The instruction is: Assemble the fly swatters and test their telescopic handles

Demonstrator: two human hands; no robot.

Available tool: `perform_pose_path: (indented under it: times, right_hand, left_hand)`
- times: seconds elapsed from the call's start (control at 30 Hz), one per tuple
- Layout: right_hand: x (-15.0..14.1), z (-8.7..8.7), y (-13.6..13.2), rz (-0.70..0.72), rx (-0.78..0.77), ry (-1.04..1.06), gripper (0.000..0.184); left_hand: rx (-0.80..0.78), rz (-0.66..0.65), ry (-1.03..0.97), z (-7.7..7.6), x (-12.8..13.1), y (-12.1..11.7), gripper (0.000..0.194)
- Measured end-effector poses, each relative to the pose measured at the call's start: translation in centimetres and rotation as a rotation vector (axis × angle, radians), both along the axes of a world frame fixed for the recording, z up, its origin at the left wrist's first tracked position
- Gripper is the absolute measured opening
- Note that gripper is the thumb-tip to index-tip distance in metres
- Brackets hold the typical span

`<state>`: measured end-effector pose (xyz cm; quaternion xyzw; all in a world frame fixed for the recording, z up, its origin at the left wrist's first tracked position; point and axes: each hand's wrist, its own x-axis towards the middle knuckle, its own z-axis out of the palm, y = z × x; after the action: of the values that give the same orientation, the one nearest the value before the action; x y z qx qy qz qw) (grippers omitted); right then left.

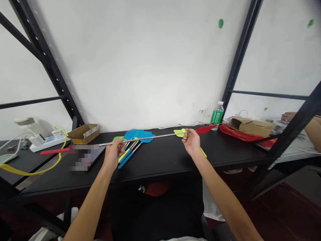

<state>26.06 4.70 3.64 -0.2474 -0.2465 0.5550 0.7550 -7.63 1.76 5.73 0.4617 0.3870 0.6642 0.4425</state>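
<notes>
A red fly swatter (206, 129) with a long, drawn-out metal rod stretches across the view above the black table. Its red handle points left and its red head points right. My left hand (114, 152) is closed round the rod towards the handle end. Near the head, my right hand (192, 142) pinches the rod between thumb and fingers. Below and beyond my left hand lie several blue fly swatters (137, 134), with yellow and green ones among them. Behind my right hand is a yellow-green fly swatter (178, 133), partly hidden by the hand.
On the black table (160, 157) stand an open cardboard box (84, 133) and a green-labelled bottle (217, 115). A partly blurred flat device (96, 157) lies at left, near a power strip (47, 142). Black rack posts rise both sides. Another person's arm (312, 132) shows far right.
</notes>
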Motion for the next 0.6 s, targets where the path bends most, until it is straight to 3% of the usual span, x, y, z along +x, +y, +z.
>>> perform_pose_path:
  times: [0.27,0.47,0.6]
  right_hand:
    - [1.0,0.3,0.1,-0.022,0.001,0.027,0.012]
    - [2.0,0.6,0.1,-0.052,0.012,0.007,0.010]
    - [2.0,0.7,0.0,-0.044,0.015,-0.002,0.012]
  left_hand:
    - [-0.050,-0.009,0.016,0.0,0.3,0.1,0.034]
    - [-0.090,-0.124,0.076,-0.1,-0.1,0.2,0.052]
    - [-0.094,-0.119,0.063,-0.2,-0.2,0.1,0.054]
